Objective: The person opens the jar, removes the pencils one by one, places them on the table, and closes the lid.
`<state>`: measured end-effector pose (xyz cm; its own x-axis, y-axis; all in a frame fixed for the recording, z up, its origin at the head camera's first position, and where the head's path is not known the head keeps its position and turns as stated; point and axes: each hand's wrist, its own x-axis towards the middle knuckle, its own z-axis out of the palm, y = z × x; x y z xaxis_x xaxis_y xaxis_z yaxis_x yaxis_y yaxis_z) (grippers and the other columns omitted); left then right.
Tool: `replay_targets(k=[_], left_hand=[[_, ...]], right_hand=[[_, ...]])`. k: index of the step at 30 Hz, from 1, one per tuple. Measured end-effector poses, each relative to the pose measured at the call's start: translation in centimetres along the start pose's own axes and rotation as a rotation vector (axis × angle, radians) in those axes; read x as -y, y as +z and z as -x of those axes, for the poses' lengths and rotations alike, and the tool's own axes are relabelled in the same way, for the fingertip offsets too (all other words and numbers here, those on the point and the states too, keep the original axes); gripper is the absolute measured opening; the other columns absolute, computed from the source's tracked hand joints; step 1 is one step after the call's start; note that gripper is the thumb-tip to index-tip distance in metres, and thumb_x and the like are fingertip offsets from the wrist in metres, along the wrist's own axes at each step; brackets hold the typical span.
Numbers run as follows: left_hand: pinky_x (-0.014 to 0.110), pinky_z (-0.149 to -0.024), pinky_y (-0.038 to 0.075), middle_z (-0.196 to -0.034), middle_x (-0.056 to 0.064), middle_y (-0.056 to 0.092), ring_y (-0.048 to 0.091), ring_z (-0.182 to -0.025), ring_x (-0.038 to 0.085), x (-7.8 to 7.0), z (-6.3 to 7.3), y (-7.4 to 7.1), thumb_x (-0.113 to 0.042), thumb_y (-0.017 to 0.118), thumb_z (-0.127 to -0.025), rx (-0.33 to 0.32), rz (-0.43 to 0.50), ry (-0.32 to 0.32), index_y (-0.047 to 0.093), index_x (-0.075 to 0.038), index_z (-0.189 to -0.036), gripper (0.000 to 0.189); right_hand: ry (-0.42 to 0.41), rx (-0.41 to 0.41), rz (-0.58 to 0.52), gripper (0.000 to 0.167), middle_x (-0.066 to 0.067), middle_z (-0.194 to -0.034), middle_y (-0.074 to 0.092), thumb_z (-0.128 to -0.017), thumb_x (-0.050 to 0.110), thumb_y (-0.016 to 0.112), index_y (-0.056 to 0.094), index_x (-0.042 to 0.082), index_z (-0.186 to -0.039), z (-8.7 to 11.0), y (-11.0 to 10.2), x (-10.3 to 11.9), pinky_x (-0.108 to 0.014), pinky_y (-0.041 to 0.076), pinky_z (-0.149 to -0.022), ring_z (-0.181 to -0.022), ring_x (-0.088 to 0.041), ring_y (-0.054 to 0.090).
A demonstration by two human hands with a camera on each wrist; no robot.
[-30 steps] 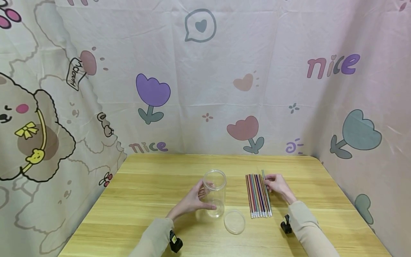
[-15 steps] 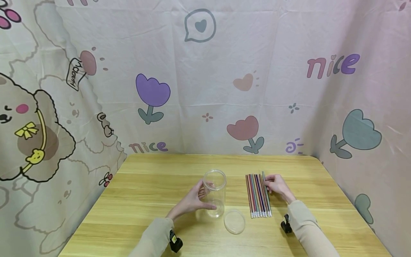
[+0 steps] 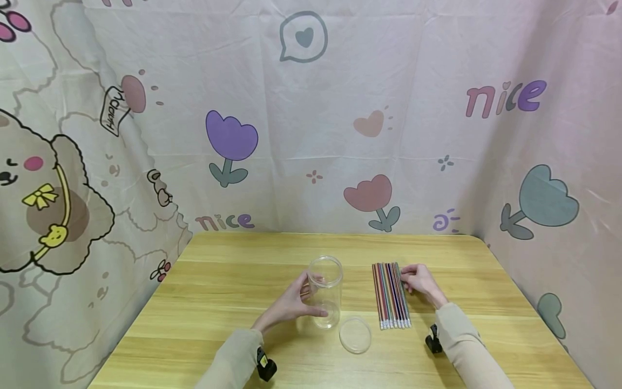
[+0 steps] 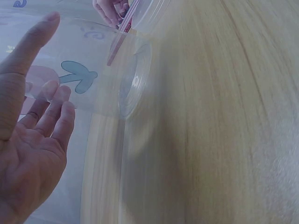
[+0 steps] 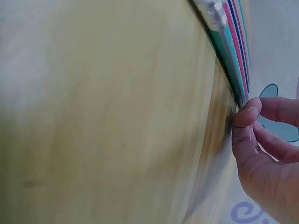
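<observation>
A clear plastic jar (image 3: 326,294) stands upright on the table without a lid. My left hand (image 3: 289,303) holds it from the left, thumb on the near side and fingers round the back; the left wrist view shows them along the jar wall (image 4: 105,88). To the jar's right, several coloured pencils (image 3: 387,297) lie side by side in a flat row, their silver eraser ends towards me. At the row's right edge my right hand (image 3: 420,282) pinches the outermost green pencil (image 5: 226,53) near its far end between thumb and fingers.
A round clear lid (image 3: 355,336) lies flat on the wooden table (image 3: 233,270) between the jar and the pencils, nearer to me. A printed curtain (image 3: 311,124) hangs behind the table. Each sleeve has a small black camera (image 3: 266,368) at the wrist.
The outermost pencil stuck out past the others at the far end; it has slid towards me and now lines up with the row. My left hand and the jar have stayed put.
</observation>
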<state>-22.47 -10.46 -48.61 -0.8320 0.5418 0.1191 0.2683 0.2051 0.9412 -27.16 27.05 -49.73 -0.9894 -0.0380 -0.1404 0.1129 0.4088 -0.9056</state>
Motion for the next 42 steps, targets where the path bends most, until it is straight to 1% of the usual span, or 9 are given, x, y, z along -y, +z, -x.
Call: replay_targets(k=[7,17,21,25,31,34,36,39,42], left_hand=[[0.055,-0.121,0.039,-0.148,0.018,0.05,0.046,-0.141,0.044,0.1,0.0,0.0,-0.012,0.088,-0.074,-0.002,-0.006,0.004,0.04,-0.003,-0.143,0.084],[0.055,-0.121,0.038,-0.147,0.019,0.05,0.046,-0.14,0.044,0.1,0.1,0.2,-0.01,0.089,-0.073,-0.005,0.015,-0.012,0.04,-0.002,-0.143,0.086],[0.056,-0.121,0.038,-0.148,0.02,0.049,0.046,-0.14,0.044,0.1,0.1,0.2,-0.01,0.089,-0.073,-0.009,0.023,-0.011,0.04,-0.003,-0.142,0.085],[0.055,-0.121,0.038,-0.148,0.021,0.048,0.046,-0.14,0.044,0.0,0.1,0.2,-0.011,0.089,-0.073,-0.011,0.021,-0.011,0.042,-0.006,-0.14,0.081],[0.056,-0.121,0.038,-0.149,0.023,0.047,0.046,-0.14,0.045,0.0,0.1,0.1,-0.011,0.089,-0.073,-0.012,0.021,-0.007,0.043,-0.007,-0.138,0.079],[0.056,-0.121,0.038,-0.149,0.024,0.047,0.046,-0.14,0.045,0.0,0.1,0.2,-0.01,0.089,-0.073,-0.011,0.027,-0.006,0.043,-0.006,-0.138,0.079],[0.055,-0.121,0.038,-0.149,0.023,0.047,0.046,-0.14,0.045,0.0,0.1,0.2,-0.01,0.089,-0.073,-0.012,0.027,-0.007,0.043,-0.006,-0.138,0.079],[0.055,-0.121,0.038,-0.148,0.021,0.049,0.047,-0.14,0.044,0.0,0.0,0.2,-0.01,0.089,-0.073,-0.013,0.024,-0.008,0.043,-0.006,-0.139,0.08],[0.055,-0.121,0.039,-0.147,0.02,0.05,0.048,-0.139,0.044,0.0,0.0,0.1,-0.01,0.089,-0.073,-0.012,0.02,-0.003,0.043,-0.006,-0.139,0.08]], right_hand=[[0.016,0.002,0.0,0.037,-0.014,-0.082,0.064,-0.095,-0.005,0.055,0.048,-0.024,-0.126,0.1,-0.1,-0.1,-0.02,0.053,-0.05,-0.062,-0.012,0.055],[-0.04,-0.003,0.019,0.037,-0.016,-0.085,0.065,-0.094,-0.005,0.055,0.05,-0.022,-0.127,0.6,0.4,0.7,-0.02,0.052,-0.05,-0.062,-0.013,0.056],[-0.086,-0.011,0.032,0.038,-0.018,-0.087,0.064,-0.093,-0.003,0.058,0.053,-0.02,-0.127,0.9,0.8,1.0,-0.02,0.053,-0.051,-0.061,-0.013,0.055],[-0.134,0.006,0.042,0.04,-0.02,-0.095,0.066,-0.091,0.001,0.063,0.056,-0.016,-0.127,1.4,1.3,1.3,-0.022,0.055,-0.055,-0.065,-0.014,0.058],[-0.211,0.073,0.07,0.045,-0.024,-0.108,0.068,-0.092,0.009,0.066,0.055,-0.011,-0.131,2.5,2.3,1.8,-0.026,0.059,-0.074,-0.087,-0.018,0.066],[-0.255,0.099,0.084,0.047,-0.022,-0.11,0.068,-0.092,0.012,0.068,0.056,-0.009,-0.132,3.0,2.8,2.1,-0.025,0.057,-0.081,-0.092,-0.015,0.064],[-0.29,0.115,0.086,0.047,-0.02,-0.109,0.068,-0.092,0.013,0.07,0.056,-0.008,-0.131,3.4,3.0,2.2,-0.023,0.057,-0.081,-0.091,-0.012,0.063],[-0.359,0.165,0.061,0.048,-0.026,-0.113,0.066,-0.091,0.01,0.071,0.055,-0.009,-0.132,3.9,3.4,2.3,-0.019,0.056,-0.082,-0.093,-0.009,0.062],[-0.422,0.208,0.038,0.05,-0.032,-0.117,0.063,-0.089,0.008,0.072,0.053,-0.012,-0.132,4.4,3.8,2.5,-0.017,0.056,-0.083,-0.096,-0.012,0.063]])
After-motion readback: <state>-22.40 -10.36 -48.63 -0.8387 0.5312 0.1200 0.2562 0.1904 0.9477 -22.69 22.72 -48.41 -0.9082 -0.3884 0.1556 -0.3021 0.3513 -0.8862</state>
